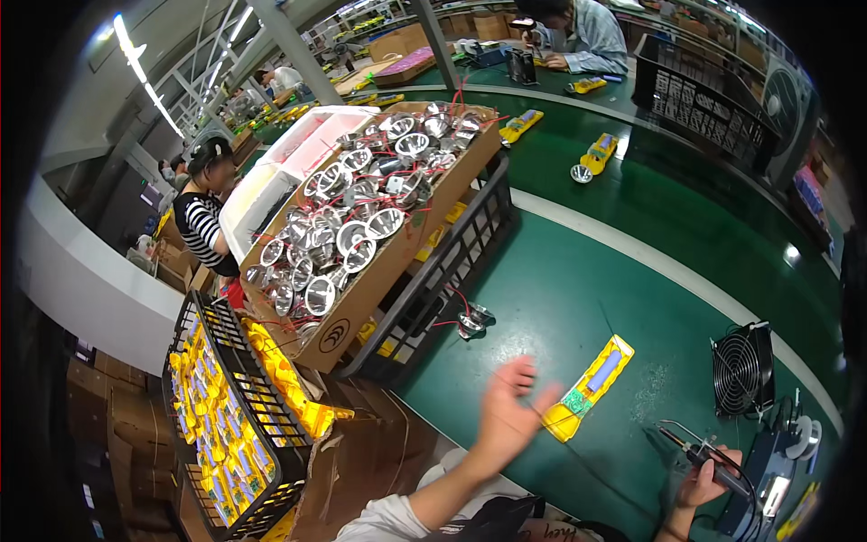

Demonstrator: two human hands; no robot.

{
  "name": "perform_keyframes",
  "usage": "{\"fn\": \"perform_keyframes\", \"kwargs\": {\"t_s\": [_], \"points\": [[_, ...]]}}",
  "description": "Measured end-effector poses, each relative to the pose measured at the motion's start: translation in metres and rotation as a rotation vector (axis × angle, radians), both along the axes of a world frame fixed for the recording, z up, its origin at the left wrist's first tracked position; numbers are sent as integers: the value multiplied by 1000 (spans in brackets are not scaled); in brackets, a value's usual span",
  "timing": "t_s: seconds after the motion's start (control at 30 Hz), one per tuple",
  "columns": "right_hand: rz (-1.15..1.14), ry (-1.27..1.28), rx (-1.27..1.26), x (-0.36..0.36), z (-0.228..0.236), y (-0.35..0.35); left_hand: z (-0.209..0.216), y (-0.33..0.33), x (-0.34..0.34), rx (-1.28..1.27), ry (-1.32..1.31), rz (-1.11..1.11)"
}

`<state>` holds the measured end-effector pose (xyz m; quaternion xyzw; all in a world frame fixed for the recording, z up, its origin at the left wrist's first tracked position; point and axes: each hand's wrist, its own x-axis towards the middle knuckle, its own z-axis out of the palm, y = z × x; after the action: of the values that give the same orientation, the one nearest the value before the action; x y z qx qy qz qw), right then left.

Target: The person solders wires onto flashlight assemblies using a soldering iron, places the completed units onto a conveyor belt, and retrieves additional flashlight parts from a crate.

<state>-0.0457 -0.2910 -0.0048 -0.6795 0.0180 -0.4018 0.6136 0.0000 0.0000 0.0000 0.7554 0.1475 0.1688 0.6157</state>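
On the green bench in front of me lies a yellow plastic housing [616, 350] with a blue cylindrical battery [604, 371] and a small green circuit board [575, 403] inside. My left hand [508, 414] hovers just left of its near end, fingers apart and slightly blurred, holding nothing. At the lower right, my right hand [703, 482] is wrapped round a soldering iron [722, 470] with a thin metal tube near its tip. Two silvery reflectors [473, 320] with red wires rest farther up the bench.
A cardboard box [404, 262] of wired reflectors sits over a black crate [452, 262] at left. Another black crate [237, 379] holds yellow housings. A black fan [742, 370] and a soldering station [763, 488] stand right. Beyond, housings lie on a green conveyor [668, 194]; a person [578, 41] works there.
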Motion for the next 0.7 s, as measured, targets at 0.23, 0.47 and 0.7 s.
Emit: {"fn": "perform_keyframes", "kwargs": {"t_s": [0.23, 0.47, 0.7], "points": [[86, 109, 18, -2, -4, 4, -14, 67, 29, -144, -90, 211], [53, 85, 35, -1, -8, 0, -21, 71, 42, -84, -95, 154], [66, 185, 20, -1, -5, 3, -11, 65, 32, 240, -198, 23]]}}
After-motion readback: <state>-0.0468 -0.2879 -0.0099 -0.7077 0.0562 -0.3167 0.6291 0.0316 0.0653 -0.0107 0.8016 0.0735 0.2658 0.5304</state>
